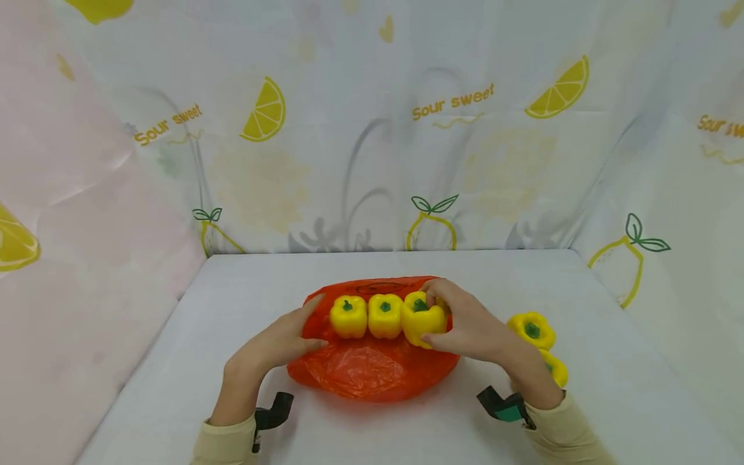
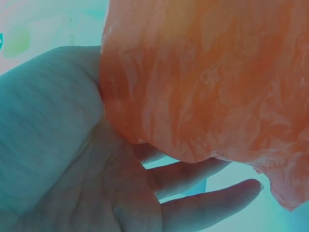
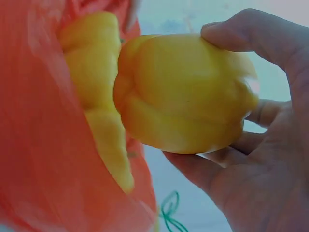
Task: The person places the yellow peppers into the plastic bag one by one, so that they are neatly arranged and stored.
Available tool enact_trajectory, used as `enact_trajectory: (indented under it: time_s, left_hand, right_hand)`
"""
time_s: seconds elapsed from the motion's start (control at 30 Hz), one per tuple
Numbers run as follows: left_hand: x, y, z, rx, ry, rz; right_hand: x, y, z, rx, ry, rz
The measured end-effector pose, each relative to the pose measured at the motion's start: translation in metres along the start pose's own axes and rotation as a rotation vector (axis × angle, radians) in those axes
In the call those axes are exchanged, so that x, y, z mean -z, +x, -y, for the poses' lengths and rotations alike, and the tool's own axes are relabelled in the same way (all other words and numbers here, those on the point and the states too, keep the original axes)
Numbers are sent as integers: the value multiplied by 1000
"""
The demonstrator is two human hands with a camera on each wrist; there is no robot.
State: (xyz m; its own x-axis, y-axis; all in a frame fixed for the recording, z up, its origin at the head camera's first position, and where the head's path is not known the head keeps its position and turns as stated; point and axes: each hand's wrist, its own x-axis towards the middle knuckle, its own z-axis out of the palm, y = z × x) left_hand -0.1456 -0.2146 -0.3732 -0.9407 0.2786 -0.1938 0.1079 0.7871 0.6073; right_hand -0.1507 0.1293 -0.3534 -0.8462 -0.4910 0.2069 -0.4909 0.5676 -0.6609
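A red plastic bag (image 1: 372, 374) lies on the white table with yellow bell peppers in its opening, one at the left (image 1: 349, 318) and another in the middle (image 1: 385, 316). My right hand (image 1: 473, 326) grips a yellow bell pepper (image 1: 423, 326) between thumb and fingers, at the right end of the row. In the right wrist view this pepper (image 3: 188, 94) is held beside the bag's opening. My left hand (image 1: 279, 336) is at the bag's left side, thumb and fingers spread. In the left wrist view its extended fingers (image 2: 207, 203) reach beneath and behind the bag, which hides part of them.
Two more yellow bell peppers stand on the table at the right, one farther back (image 1: 531, 330) and one (image 1: 556, 368) partly hidden by my right forearm. A lemon-printed curtain (image 1: 349, 129) hangs behind the table (image 1: 261, 271) and along its sides.
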Motion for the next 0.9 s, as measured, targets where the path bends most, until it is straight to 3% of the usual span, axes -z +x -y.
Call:
enact_trajectory:
  time_s: [0.27, 0.57, 0.9]
  left_hand:
    - [0, 0, 1, -3, -12, 1]
    - [1, -2, 1, -6, -32, 3]
    - [1, -2, 2, -10, -34, -4]
  right_hand:
    - [-44, 12, 18, 79, 33, 62]
    - [-85, 24, 25, 197, 40, 99]
    - [-116, 30, 31, 197, -43, 130]
